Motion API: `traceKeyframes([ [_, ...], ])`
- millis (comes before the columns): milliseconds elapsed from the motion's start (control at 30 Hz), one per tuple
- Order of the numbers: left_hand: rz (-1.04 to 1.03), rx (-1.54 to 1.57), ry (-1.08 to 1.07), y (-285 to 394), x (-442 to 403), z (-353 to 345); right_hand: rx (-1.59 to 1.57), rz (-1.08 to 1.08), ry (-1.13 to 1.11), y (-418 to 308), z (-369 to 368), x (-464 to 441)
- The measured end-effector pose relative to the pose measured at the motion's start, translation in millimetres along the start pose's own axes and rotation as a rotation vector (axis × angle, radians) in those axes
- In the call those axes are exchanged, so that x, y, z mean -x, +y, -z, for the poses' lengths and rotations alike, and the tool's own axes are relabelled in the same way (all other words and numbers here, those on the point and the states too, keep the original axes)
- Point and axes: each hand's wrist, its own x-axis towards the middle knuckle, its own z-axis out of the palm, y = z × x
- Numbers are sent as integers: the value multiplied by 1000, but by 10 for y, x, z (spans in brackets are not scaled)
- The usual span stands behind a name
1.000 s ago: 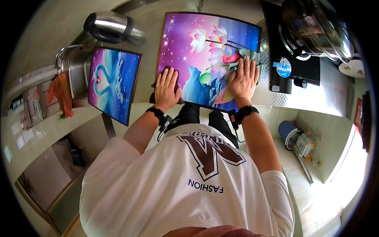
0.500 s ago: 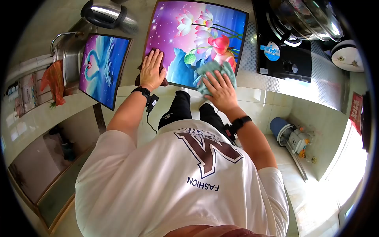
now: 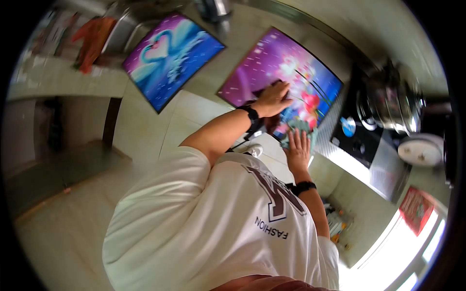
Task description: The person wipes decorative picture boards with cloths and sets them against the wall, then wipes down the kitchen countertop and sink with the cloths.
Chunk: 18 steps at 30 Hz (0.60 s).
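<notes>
My left hand (image 3: 273, 99) lies with fingers stretched out over a glossy panel printed with pink lotus flowers (image 3: 257, 63). Under its palm and wrist is a dark shape I cannot make out. My right hand (image 3: 298, 148) is spread flat on a crumpled green cloth (image 3: 307, 129) at the panel's near right corner. The cloth partly covers that corner. A second panel, printed with swans (image 3: 179, 58), is to the left, apart from both hands.
A black gas stove (image 3: 357, 126) with a shiny metal pot (image 3: 388, 99) stands to the right. Beyond it is a white round lid-like object (image 3: 420, 150). A metal kettle (image 3: 213, 9) is at the back, and an orange bag (image 3: 94, 41) hangs by the sink (image 3: 119, 34) at far left.
The camera view has turned and is blurred. My left hand has shifted from the panel's left edge further over it. My right hand remains on the cloth at the near right corner.
</notes>
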Motion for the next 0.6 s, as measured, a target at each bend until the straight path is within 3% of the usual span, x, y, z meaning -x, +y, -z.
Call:
traceKeyframes([
  [133,131,95,395,-335,333,1023,-7,-24,-23,-18,-29,27],
  [200,398,-5,591,-774,793,1712,4,-66,5,-20,-85,21],
  [233,428,-260,895,-1296,1104,1820,-29,-91,3,-61,-62,-14],
  [267,561,-373,939,-1713,1515,2068,-22,-91,11,-79,-91,-36],
  [300,795,-477,825,-2094,1949,2310,-72,-137,22,-68,-148,-32],
  [333,900,-415,932,-2004,2287,2564,-122,-183,34,-78,-176,-46],
  [367,1048,-555,1015,-2282,2593,2577,-167,-224,43,-126,-160,-87],
  [400,1099,-304,997,-2451,2836,2722,-159,-224,48,-126,-204,-154],
  [433,1046,110,1148,-2860,3026,2639,-288,-322,95,-79,-301,-231],
  [467,1047,119,1143,-2828,3051,2716,-417,-424,139,-82,-346,-253],
  [533,1073,1112,772,-2605,3077,2916,-526,-547,163,-253,-196,-465],
  [600,1051,1280,708,-2793,2987,2923,-781,-653,64,-579,128,-838],
])
